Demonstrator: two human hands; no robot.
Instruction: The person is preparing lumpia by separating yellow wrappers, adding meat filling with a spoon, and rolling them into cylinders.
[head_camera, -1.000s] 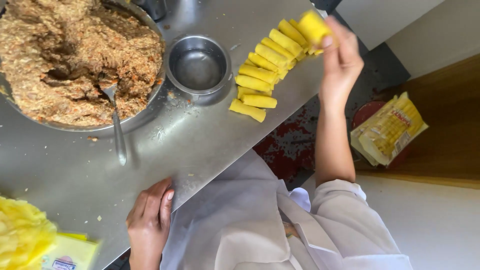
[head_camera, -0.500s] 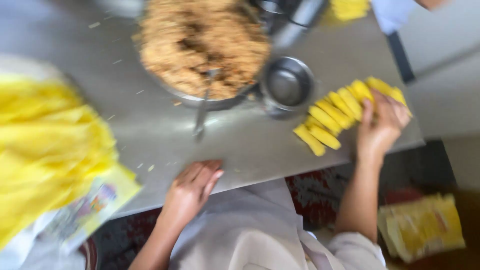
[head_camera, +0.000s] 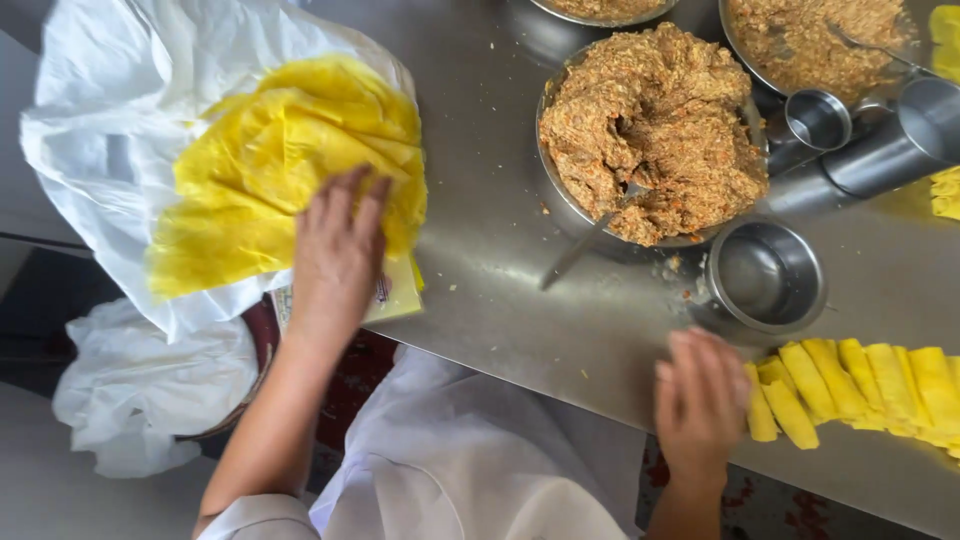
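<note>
1. Since half a second ago, left hand (head_camera: 335, 255) has left the bare table edge and now lies on the yellow wrapper stack (head_camera: 285, 170), upper left of frame; right hand (head_camera: 700, 400) has come off the far end of the rolls to their near end.
2. Left hand: fingers spread flat on the top sheet, pressing, not clamped on anything.
3. Right hand: open, fingers loosely together, resting on the steel table (head_camera: 520, 300) just beside the row of yellow rolls (head_camera: 860, 385), lower right. Blurred; cannot tell if it touches the nearest roll.
4. Stack sits on a white plastic bag (head_camera: 110, 120) overhanging the table edge.
5. Bowl of brown filling (head_camera: 655, 130) with a spoon (head_camera: 590, 235), upper centre; small empty steel bowl (head_camera: 765, 275) beside the rolls.
6. Risk, judged: thin sheets cling, so a flat-handed pull could lift several or tear one; the overhanging bag could slide off.
</note>
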